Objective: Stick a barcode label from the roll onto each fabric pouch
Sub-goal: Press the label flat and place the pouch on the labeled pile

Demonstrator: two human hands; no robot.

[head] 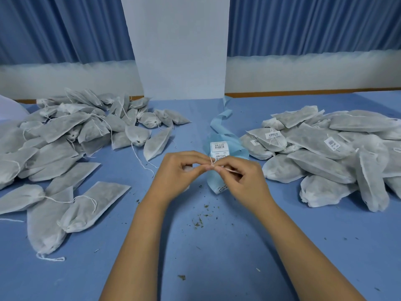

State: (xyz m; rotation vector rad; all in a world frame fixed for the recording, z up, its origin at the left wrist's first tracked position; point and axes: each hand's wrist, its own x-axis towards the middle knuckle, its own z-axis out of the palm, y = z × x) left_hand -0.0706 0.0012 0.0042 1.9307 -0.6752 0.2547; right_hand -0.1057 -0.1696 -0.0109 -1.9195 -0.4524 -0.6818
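Counter (217, 268), blue-covered, viewed from the head camera. Item: left hand (180, 170), fingers curled, tips pinching a thin white string (230, 170) at the middle of the counter. Item: right hand (243, 179), fingers curled, pinching the same string just beside the left fingertips; a small loop of the string stands up between the two hands. Whether a pouch hangs on that string cannot be told, as the hands cover it. Item: label roll (219, 148), white barcode labels on pale blue backing, lying just behind the hands; one end of the backing passes under the right hand. Item: backing strip (221, 120), bare blue, curling away from the roll toward the far edge. Item: left heap of pouches (65, 131), grey-white fabric with drawstrings, no labels visible, spread down the left side. Item: right heap of pouches (321, 159), same kind, several showing a stuck barcode label (332, 143). Item: dry crumbs (198, 222), scattered between the forearms. Background: white pillar (180, 46), blue curtains (65, 29).
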